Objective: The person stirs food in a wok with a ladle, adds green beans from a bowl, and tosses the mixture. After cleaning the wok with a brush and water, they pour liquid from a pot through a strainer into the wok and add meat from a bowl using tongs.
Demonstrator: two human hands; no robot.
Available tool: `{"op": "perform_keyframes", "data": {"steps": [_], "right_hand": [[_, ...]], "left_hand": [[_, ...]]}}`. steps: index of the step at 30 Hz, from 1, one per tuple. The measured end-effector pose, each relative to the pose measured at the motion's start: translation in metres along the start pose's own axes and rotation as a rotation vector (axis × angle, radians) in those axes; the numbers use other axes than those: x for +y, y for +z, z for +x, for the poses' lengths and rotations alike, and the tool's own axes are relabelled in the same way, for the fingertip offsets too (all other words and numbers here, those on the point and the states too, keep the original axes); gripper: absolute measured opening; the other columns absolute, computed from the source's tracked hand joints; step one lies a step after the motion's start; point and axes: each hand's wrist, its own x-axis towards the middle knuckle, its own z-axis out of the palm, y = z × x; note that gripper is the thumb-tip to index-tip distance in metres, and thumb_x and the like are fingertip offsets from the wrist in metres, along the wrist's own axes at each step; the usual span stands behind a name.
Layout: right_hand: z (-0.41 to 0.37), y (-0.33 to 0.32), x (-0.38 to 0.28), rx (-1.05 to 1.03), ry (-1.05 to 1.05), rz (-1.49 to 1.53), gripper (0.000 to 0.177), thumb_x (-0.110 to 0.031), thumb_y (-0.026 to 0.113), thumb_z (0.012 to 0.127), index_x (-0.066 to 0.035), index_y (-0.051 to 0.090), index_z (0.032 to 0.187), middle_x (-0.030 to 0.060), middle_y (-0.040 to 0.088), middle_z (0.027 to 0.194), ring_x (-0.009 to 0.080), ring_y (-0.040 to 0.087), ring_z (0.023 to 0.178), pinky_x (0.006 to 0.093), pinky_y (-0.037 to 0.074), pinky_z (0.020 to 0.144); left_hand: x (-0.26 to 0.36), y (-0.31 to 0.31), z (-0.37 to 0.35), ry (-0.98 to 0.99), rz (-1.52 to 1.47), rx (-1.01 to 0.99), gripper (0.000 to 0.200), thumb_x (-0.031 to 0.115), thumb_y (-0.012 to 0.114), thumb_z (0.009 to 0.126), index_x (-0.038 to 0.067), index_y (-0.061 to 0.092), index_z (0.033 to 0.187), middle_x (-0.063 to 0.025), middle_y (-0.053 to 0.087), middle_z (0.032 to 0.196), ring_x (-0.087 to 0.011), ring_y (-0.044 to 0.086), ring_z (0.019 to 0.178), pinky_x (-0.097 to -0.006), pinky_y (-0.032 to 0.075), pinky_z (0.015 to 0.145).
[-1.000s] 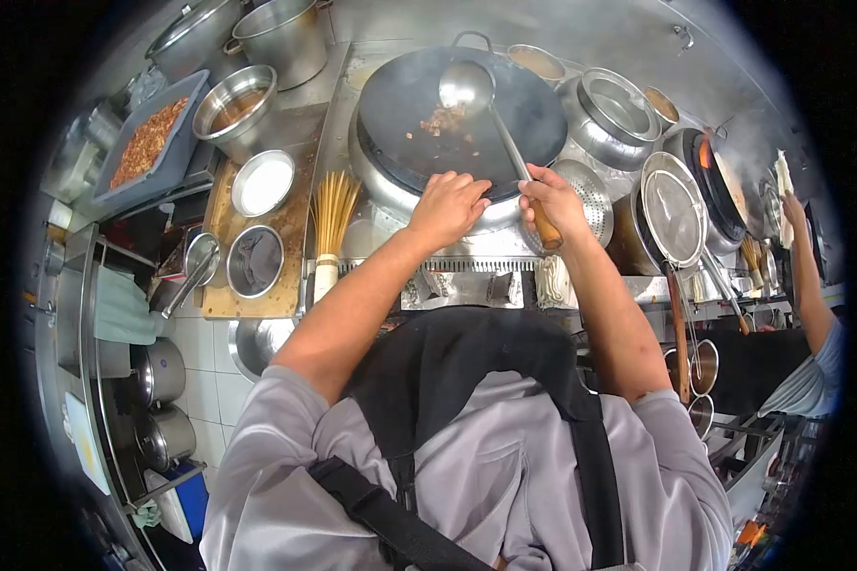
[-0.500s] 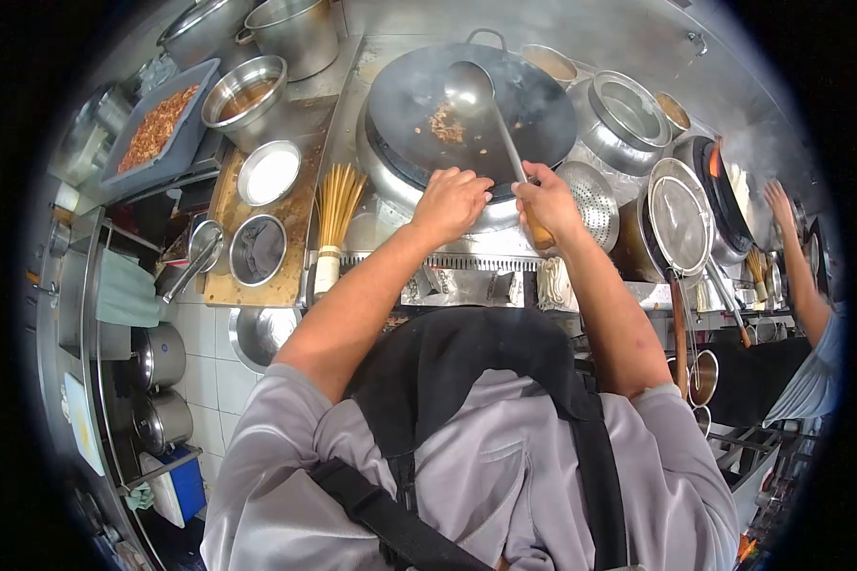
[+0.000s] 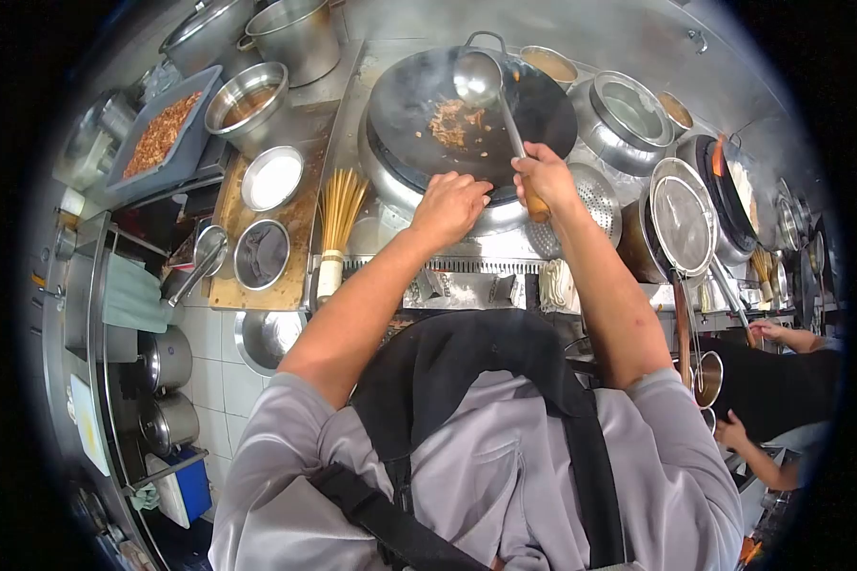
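Observation:
My right hand (image 3: 546,175) is closed round the wooden-ended handle of a metal ladle (image 3: 477,80). The ladle's bowl hangs over the far part of a large dark wok (image 3: 400,114). My left hand (image 3: 450,211) is closed at the wok's near rim, its fingertips partly hidden. Small brown pieces of food (image 3: 455,124) lie in the middle of the wok, with light steam above them. Just right of my right hand lies a perforated metal skimmer (image 3: 595,205).
Left of the wok are a bamboo brush (image 3: 341,205), a bowl of white contents (image 3: 271,179) and a grey tub (image 3: 189,128) of reddish-brown food. To the right stand a metal pot (image 3: 628,109) and a mesh strainer (image 3: 684,214). A co-worker's hand (image 3: 769,331) shows at far right.
The ladle has moved right and slightly up, away from the food, which now looks more spread out. My left hand stays at the rim. The co-worker's raised arm has come down.

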Motion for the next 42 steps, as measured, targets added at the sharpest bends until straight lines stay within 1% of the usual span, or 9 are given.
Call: {"op": "perform_keyframes", "data": {"steps": [3, 6, 17, 19, 24, 27, 30, 34, 42], "right_hand": [[-0.005, -0.003, 0.009, -0.082, 0.148, 0.101, 0.055, -0.006, 0.064, 0.087, 0.003, 0.044, 0.137, 0.0065, 0.059, 0.074, 0.0137, 0.056, 0.054, 0.0287, 0.048, 0.047], [-0.011, -0.001, 0.004, -0.008, 0.009, -0.011, 0.053, -0.007, 0.064, 0.087, 0.002, 0.045, 0.136, 0.0068, 0.059, 0.073, 0.0135, 0.055, 0.054, 0.0282, 0.046, 0.046], [-0.012, 0.002, 0.014, -0.081, 0.137, 0.02, 0.054, -0.011, 0.064, 0.088, -0.002, 0.043, 0.137, 0.0057, 0.058, 0.069, 0.0146, 0.054, 0.051, 0.0288, 0.042, 0.044], [-0.014, 0.011, 0.002, -0.024, -0.057, -0.138, 0.057, -0.011, 0.064, 0.088, -0.003, 0.042, 0.14, 0.0057, 0.058, 0.068, 0.014, 0.054, 0.051, 0.0302, 0.043, 0.044], [-0.014, 0.009, 0.004, -0.091, 0.076, -0.065, 0.056, -0.007, 0.064, 0.087, 0.001, 0.044, 0.138, 0.0059, 0.058, 0.067, 0.0144, 0.055, 0.051, 0.0304, 0.047, 0.047], [-0.021, 0.009, 0.005, -0.055, -0.039, -0.118, 0.055, -0.008, 0.065, 0.088, 0.001, 0.045, 0.138, 0.0056, 0.058, 0.07, 0.0137, 0.055, 0.052, 0.0295, 0.046, 0.046], [-0.046, -0.009, 0.007, -0.098, 0.078, -0.111, 0.054, -0.009, 0.064, 0.088, 0.0, 0.045, 0.138, 0.0057, 0.059, 0.071, 0.0132, 0.055, 0.053, 0.0287, 0.044, 0.045], [-0.037, -0.018, 0.013, -0.121, 0.085, 0.041, 0.051, -0.011, 0.063, 0.09, -0.001, 0.044, 0.137, 0.0053, 0.057, 0.067, 0.0128, 0.053, 0.05, 0.0288, 0.042, 0.043], [-0.031, -0.027, 0.028, -0.072, 0.077, 0.008, 0.053, -0.011, 0.063, 0.089, -0.003, 0.044, 0.138, 0.0059, 0.058, 0.067, 0.0138, 0.054, 0.05, 0.029, 0.042, 0.042]], "left_hand": [[0.0, 0.0, 0.0, -0.017, 0.012, -0.032, 0.025, 0.023, 0.059, 0.092, 0.011, 0.068, 0.112, -0.0067, 0.061, 0.089, -0.0283, 0.056, 0.089, -0.0412, 0.041, 0.082], [-0.002, 0.0, 0.0, -0.003, 0.007, -0.023, 0.024, 0.022, 0.059, 0.091, 0.011, 0.068, 0.111, -0.0067, 0.061, 0.088, -0.0281, 0.056, 0.089, -0.0409, 0.041, 0.082], [0.0, 0.001, 0.001, -0.012, 0.0, -0.033, 0.024, 0.021, 0.059, 0.092, 0.01, 0.068, 0.111, -0.0067, 0.061, 0.089, -0.0276, 0.056, 0.09, -0.041, 0.041, 0.083], [-0.001, -0.001, 0.0, -0.02, 0.011, -0.039, 0.024, 0.021, 0.059, 0.092, 0.01, 0.068, 0.111, -0.0067, 0.061, 0.089, -0.0276, 0.056, 0.09, -0.041, 0.041, 0.084], [0.001, -0.001, 0.001, -0.036, 0.011, -0.045, 0.024, 0.021, 0.059, 0.092, 0.011, 0.067, 0.111, -0.0069, 0.061, 0.09, -0.0278, 0.056, 0.091, -0.0414, 0.041, 0.084], [-0.001, -0.004, 0.0, -0.024, -0.004, -0.053, 0.024, 0.021, 0.059, 0.092, 0.011, 0.067, 0.112, -0.0069, 0.06, 0.09, -0.0281, 0.056, 0.091, -0.0416, 0.041, 0.084], [-0.003, -0.002, -0.001, -0.014, -0.009, -0.025, 0.025, 0.023, 0.059, 0.092, 0.011, 0.067, 0.112, -0.007, 0.06, 0.09, -0.0284, 0.055, 0.091, -0.0418, 0.041, 0.085], [-0.001, 0.0, -0.002, -0.037, -0.007, -0.02, 0.022, 0.02, 0.061, 0.09, 0.011, 0.07, 0.107, -0.006, 0.064, 0.091, -0.028, 0.057, 0.092, -0.0414, 0.041, 0.085], [-0.003, 0.003, -0.002, -0.038, 0.003, -0.027, 0.023, 0.021, 0.061, 0.09, 0.011, 0.069, 0.109, -0.005, 0.064, 0.092, -0.0273, 0.057, 0.093, -0.0416, 0.041, 0.085]]}}
